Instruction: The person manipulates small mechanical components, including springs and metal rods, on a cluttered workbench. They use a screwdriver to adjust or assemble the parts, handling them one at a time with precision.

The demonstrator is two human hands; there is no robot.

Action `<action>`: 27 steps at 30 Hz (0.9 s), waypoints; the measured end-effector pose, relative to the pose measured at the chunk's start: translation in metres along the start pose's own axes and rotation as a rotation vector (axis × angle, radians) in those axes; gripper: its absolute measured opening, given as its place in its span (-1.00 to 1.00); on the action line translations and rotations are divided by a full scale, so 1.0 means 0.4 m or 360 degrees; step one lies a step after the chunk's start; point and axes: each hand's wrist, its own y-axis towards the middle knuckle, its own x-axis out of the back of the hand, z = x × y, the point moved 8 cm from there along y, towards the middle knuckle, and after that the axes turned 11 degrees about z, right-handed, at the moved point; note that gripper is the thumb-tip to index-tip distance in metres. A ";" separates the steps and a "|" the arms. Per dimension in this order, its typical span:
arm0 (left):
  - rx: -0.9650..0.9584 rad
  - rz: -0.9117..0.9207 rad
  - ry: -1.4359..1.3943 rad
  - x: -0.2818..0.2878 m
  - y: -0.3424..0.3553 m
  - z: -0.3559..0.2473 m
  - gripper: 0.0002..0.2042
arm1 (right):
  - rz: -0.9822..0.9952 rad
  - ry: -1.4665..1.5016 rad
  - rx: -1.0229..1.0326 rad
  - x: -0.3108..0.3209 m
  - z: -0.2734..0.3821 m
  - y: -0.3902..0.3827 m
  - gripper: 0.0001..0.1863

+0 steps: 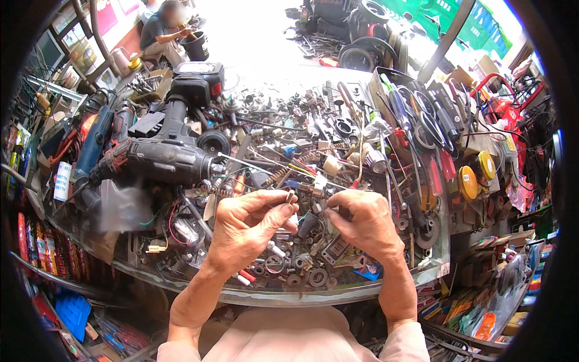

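Note:
My left hand (247,226) pinches a small metal piece (290,198) between thumb and fingertips above the cluttered glass-topped bench (265,294). To its right, my right hand (362,220) has its fingers curled toward the thumb; I cannot make out what, if anything, is in them. Just beyond both hands lie coloured wires (301,168), a coiled spring (278,177) and many small metal parts. A black-cased gadget (332,250) and metal rings (318,277) lie below and between my hands.
Power drills (166,160) crowd the bench's left; a tool box (377,84) with pliers and yellow round tins (467,181) stand right. Packed racks (48,253) flank the bench. A seated person (157,36) works at back left, near stacked wheels (356,57) at back right.

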 end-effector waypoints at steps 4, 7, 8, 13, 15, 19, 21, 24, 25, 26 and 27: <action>-0.0062 -0.0038 0.0137 0.000 0.000 0.002 -0.80 | -0.0128 0.1142 -0.0528 0.025 -0.052 -0.022 -0.89; -0.0272 0.0002 0.0668 -0.009 -0.001 -0.037 -0.80 | -0.0231 0.1536 -0.0476 0.038 -0.031 -0.022 -0.88; -0.0365 0.0020 0.0889 -0.025 -0.003 -0.062 -0.80 | -0.0250 0.1566 -0.0439 0.034 -0.022 -0.021 -0.87; -0.0558 -0.0085 0.1245 -0.051 -0.017 -0.072 -0.75 | -0.0169 0.1607 -0.0255 -0.027 0.017 -0.013 -0.84; -0.0584 -0.0098 0.1358 -0.052 -0.020 -0.071 -0.73 | -0.0124 0.1376 -0.0152 -0.027 0.033 -0.010 -0.81; -0.0619 -0.0027 0.1538 -0.066 -0.026 -0.075 -0.66 | -0.0217 0.1218 0.0017 -0.030 0.049 -0.010 -0.76; -0.0684 -0.0031 0.1571 -0.069 -0.028 -0.073 -0.65 | -0.0269 0.1059 0.0152 -0.015 0.071 -0.007 -0.77; -0.0763 -0.0054 0.1576 -0.073 -0.031 -0.079 -0.65 | -0.0279 0.0753 0.0254 -0.001 0.103 -0.004 -0.77; -0.0782 -0.0063 0.1560 -0.072 -0.032 -0.078 -0.66 | -0.0261 0.0703 0.0219 -0.006 0.103 -0.007 -0.74; -0.0804 -0.0071 0.1545 -0.072 -0.033 -0.078 -0.66 | -0.0297 0.0706 0.0259 -0.002 0.107 -0.008 -0.73; -0.0814 -0.0093 0.1530 -0.070 -0.034 -0.080 -0.67 | -0.0333 0.0709 0.0299 0.002 0.111 -0.008 -0.72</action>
